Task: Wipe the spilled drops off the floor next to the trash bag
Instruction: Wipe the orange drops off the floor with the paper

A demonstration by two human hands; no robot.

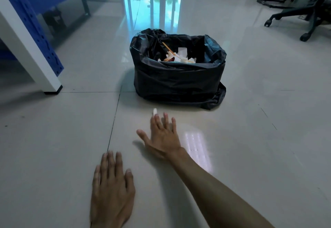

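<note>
Glossy pale tile floor [250, 102] all around, and on it, straight ahead, black trash bag [179, 81], mouth open, paper scraps inside. Reaches toward the bag's near side with right hand [163, 134], fingers spread wide, gripping nothing that shows. Touches, or nearly touches, a small white wad [154, 111] at the index fingertip; cannot tell whether pinned under it or merely lying on the tile. Looks like a tissue scrap, judged to be the wiping thing. Braces on the tile with left hand [112, 190], flat, fingers extended and empty, slightly blurred. Cannot make out the spilled drops themselves against the glare; presumably on the strip of tile between wad and bag.

Risks, as judged:
- Flicking the wad away instead of catching it, with fingers this splayed and only one tip near it.
- Smearing rather than lifting the liquid, given so small a wad on so slick a surface.
- Missing drops altogether, hidden by reflections.
- Slipping of the bracing palm on polished tile if weight shifts forward.
- Brushing the bag's slack plastic and tipping its load if the reach overshoots.
</note>
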